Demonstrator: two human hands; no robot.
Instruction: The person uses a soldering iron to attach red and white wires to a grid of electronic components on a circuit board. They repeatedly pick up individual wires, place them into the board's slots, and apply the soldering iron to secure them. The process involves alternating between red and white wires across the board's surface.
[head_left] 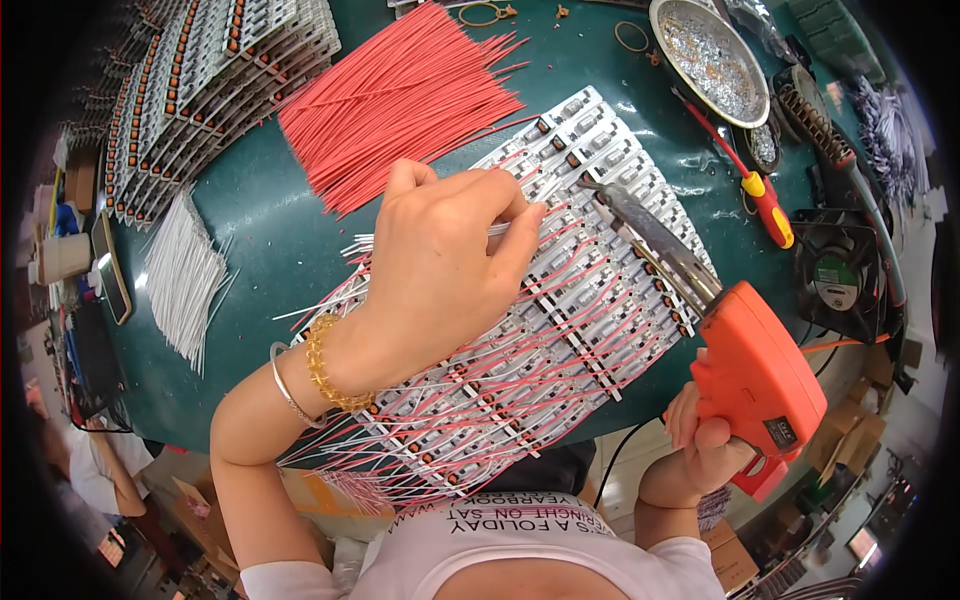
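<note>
My right hand (705, 435) is wrapped round the handle of a red soldering gun (765, 365), its long metal tip slanting up and left over a panel of circuit boards (600, 150). The tip's end rests close to small components on the panel; I cannot tell whether it touches. My left hand (450, 265) is closed above the panel's left side, with thumb and forefinger pinched together near the tip. White wires (498, 229) show between its fingers, and their other ends stick out left of the hand. Red and white wires (530, 365) trail from the board rows toward me.
Red wires (400, 100) lie in a big pile beyond my left hand. White wires (185, 275) and stacked board panels (220, 90) are at left, beside a phone (110, 268). At right are a metal dish (710, 60), a screwdriver (765, 205), a soldering iron (830, 130) and a fan (840, 275).
</note>
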